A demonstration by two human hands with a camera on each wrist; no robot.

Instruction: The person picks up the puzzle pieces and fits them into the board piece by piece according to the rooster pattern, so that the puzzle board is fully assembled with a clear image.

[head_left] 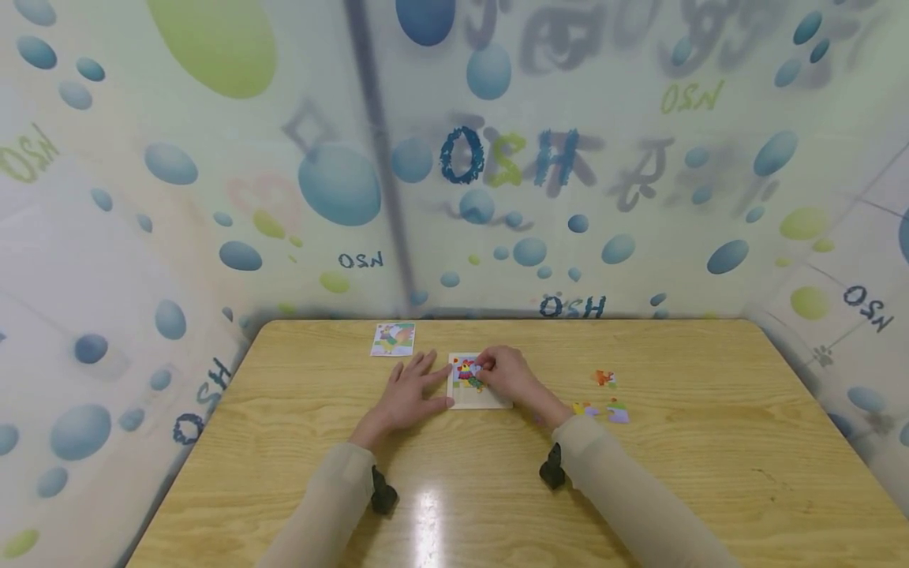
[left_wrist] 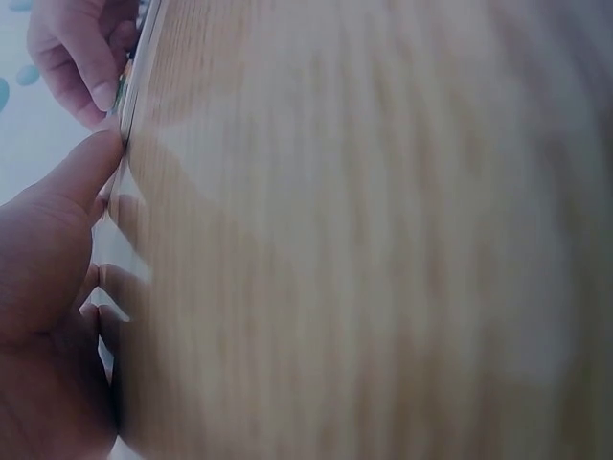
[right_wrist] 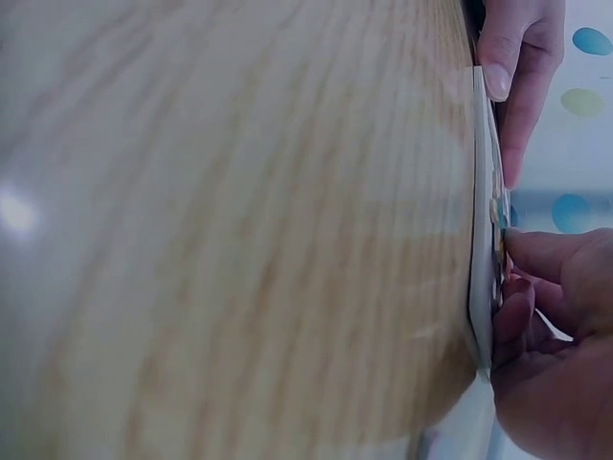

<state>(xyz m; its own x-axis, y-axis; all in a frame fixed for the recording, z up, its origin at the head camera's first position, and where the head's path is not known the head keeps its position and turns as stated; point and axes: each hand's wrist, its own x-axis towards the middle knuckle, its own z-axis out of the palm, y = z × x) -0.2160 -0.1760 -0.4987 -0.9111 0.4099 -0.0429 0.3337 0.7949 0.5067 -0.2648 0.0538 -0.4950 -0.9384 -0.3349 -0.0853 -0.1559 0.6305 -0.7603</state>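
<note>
A small square puzzle board (head_left: 483, 400) with a pale frame lies on the table, partly filled with bright pieces that show a colourful bird (head_left: 465, 371). My left hand (head_left: 406, 396) lies flat at its left side, fingers spread, with thumb and index finger touching the frame. Over the upper right of the board, my right hand (head_left: 513, 375) pinches a puzzle piece (head_left: 479, 368), mostly hidden by the fingers. In the right wrist view the right thumb and curled fingers (right_wrist: 536, 254) are right at the board's surface, and the board's side edge (right_wrist: 482, 220) shows.
Several loose puzzle pieces lie right of the board, among them an orange one (head_left: 605, 378) and a purple-green one (head_left: 618, 411). A square picture card (head_left: 393, 339) lies near the table's back edge. A patterned curtain (head_left: 497, 237) stands behind the wooden table (head_left: 710, 442).
</note>
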